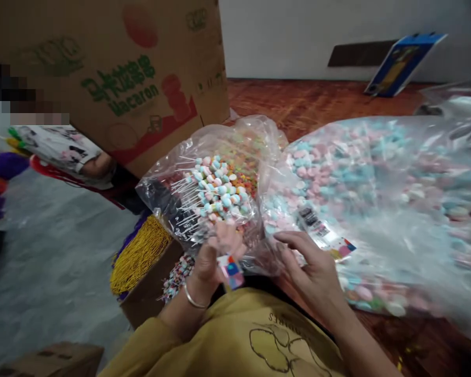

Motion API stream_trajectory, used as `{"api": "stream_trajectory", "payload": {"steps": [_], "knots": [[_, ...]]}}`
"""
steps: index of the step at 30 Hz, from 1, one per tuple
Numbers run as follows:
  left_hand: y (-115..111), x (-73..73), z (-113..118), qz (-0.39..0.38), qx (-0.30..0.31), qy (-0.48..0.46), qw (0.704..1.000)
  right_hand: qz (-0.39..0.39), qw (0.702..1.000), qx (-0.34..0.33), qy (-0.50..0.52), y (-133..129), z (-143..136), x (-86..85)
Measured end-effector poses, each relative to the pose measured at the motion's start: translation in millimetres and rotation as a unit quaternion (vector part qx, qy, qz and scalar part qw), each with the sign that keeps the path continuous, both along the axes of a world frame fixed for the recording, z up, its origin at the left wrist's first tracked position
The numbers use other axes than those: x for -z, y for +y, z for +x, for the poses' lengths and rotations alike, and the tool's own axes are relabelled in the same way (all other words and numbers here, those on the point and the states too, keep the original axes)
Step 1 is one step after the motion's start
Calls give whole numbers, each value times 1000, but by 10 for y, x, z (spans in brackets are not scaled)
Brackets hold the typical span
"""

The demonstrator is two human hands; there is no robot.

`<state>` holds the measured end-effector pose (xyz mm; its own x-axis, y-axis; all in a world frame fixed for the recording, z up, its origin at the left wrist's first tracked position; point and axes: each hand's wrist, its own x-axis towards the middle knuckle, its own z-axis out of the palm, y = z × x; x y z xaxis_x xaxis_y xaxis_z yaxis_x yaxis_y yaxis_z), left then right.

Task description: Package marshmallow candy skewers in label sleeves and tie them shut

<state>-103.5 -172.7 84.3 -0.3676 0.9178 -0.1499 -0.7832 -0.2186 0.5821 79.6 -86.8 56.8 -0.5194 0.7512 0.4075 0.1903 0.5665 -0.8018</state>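
Reddish surface (282,99) | left hand (209,267): grip holding printed packet (232,272), jutting bodyward | right hand (316,269): grip loosely open

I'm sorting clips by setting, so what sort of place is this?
Probably a small sweets-packing workspace: a big clear bag of pastel pieces, white-stick skewers of similar pieces in another bag, and a large carton printed "Macaron".

"Macaron" in green, Chinese characters above it, on large cardboard box (113,57); shirt (227,335) lettering, partly legible.
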Motion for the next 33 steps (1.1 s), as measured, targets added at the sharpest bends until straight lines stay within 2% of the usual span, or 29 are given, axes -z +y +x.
{"api": "stream_trajectory", "payload": {"steps": [2,4,8,11,14,16,18,21,24,26,29,31,33], "knots": [[-207,-28,-263,34,-85,20,996,45,997,-57,-15,47,-354,-39],[-358,-32,-440,53,-137,33,989,107,989,-80,-66,75,-754,-88],[-478,-13,-571,64,-163,39,984,247,932,-119,-237,52,-1520,-154],[-471,28,-593,68,-162,52,983,289,902,-127,-296,9,-1770,-181],[-430,85,-621,62,-157,59,984,269,910,-50,-312,24,-1569,-223],[-372,117,-636,46,-149,55,986,236,914,17,-329,89,-1264,-251],[-281,136,-630,24,-137,43,989,198,910,56,-360,186,-951,-255],[-95,141,-570,-1,-119,24,993,127,892,81,-426,326,-650,-175],[98,148,-488,-7,-105,3,994,73,892,74,-441,391,-550,-17],[217,167,-448,-15,-104,-23,994,55,918,92,-381,383,-489,81],[384,213,-409,-32,-106,-71,991,9,971,113,-211,305,-270,152],[489,243,-377,-42,-102,-93,990,-35,988,100,-110,224,-33,143],[581,261,-326,-57,-103,-102,988,-69,992,90,-62,132,231,109]]}}
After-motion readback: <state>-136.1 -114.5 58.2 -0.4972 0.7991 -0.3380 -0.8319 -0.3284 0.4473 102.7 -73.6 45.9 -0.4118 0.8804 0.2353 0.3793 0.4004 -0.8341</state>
